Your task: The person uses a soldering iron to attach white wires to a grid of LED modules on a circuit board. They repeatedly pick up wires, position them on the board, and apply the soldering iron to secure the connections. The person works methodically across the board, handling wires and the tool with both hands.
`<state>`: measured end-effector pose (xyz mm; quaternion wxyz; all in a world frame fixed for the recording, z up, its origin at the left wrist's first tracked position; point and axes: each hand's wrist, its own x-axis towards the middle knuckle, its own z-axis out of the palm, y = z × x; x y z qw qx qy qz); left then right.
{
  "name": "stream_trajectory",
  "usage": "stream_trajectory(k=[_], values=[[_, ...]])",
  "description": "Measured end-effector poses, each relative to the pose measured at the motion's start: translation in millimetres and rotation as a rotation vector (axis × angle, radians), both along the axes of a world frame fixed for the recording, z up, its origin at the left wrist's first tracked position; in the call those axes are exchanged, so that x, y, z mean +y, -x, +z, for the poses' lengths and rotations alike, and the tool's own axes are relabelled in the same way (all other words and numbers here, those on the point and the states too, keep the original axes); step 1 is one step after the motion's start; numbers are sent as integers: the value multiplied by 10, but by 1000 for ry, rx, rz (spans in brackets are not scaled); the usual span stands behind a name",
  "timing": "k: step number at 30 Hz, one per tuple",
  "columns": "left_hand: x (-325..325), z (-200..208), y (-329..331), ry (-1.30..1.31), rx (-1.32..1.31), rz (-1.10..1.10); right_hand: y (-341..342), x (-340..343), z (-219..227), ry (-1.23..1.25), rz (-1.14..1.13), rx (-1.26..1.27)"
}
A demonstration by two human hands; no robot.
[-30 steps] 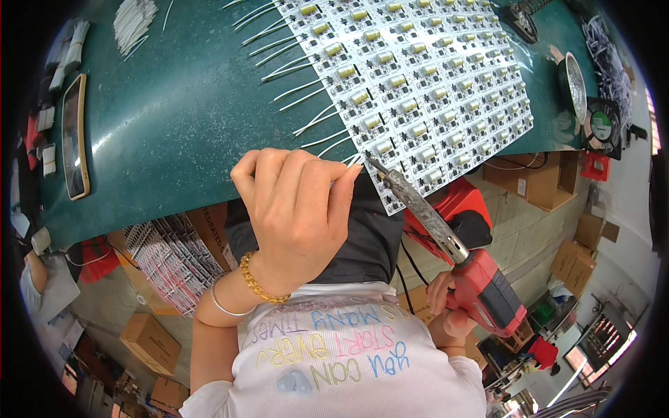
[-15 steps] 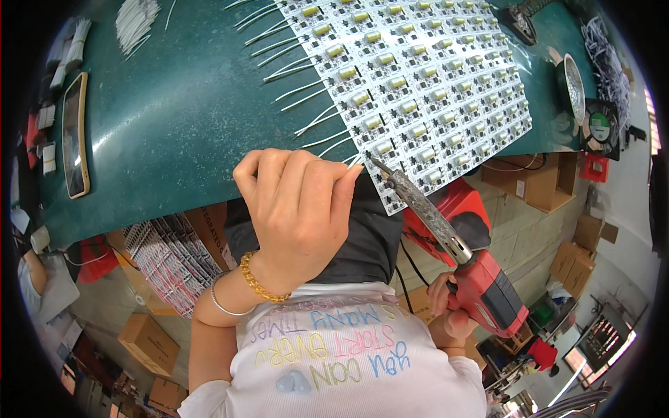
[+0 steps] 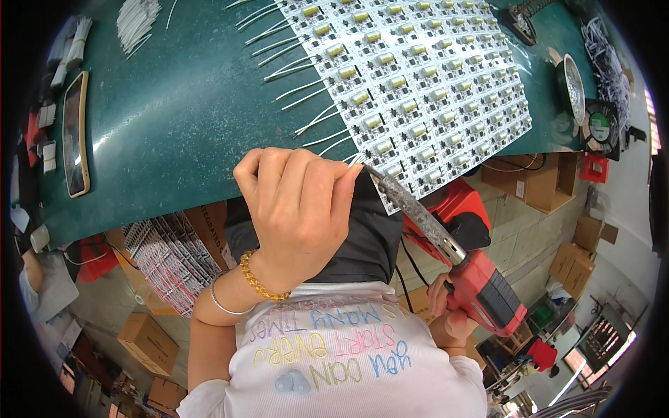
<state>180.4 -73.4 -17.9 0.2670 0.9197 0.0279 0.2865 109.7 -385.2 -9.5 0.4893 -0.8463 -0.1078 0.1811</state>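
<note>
My left hand (image 3: 296, 205) is closed in a pinch on short white wires (image 3: 354, 161) at the near left edge of a white circuit board panel (image 3: 425, 90). Rows of yellow cylindrical parts and small black chips cover this panel, and several white wires (image 3: 300, 90) stick out along its left edge. In my right hand (image 3: 448, 310) is a red soldering gun (image 3: 488, 292) with a long grey metal barrel. Its tip points up and left, close to my left fingertips and the board's edge; whether it touches the wire I cannot tell.
On the green table (image 3: 174, 118) lie a phone (image 3: 75, 132) at the left and a pile of white wires (image 3: 137, 24) at the far left. A metal bowl (image 3: 573, 89) and a small black fan (image 3: 601, 129) stand at the right. Cardboard boxes (image 3: 148, 341) sit below.
The soldering gun has shifted slightly down and left, bringing its tip from the board's pads toward my left fingertips. My left hand has stayed almost still.
</note>
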Motion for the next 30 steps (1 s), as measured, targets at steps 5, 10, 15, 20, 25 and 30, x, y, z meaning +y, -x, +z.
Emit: stream_trajectory(k=[5,10,15,20,25,30], values=[[11,-18,-2,-3,5,-11,47,82,-18,-123,-91,-58],[39,34,29,2,35,-1,-313,491,35,-734,-110,-53],[159,145,58,120,-3,8,-785,317,287,-579,-249,-502],[379,104,188,682,113,205,-1596,19,426,-338,-793,-732],[449,237,236,645,161,170,-1916,-25,333,-529,-876,-610],[481,208,95,438,-30,25,-1280,740,-31,-331,-737,-710]])
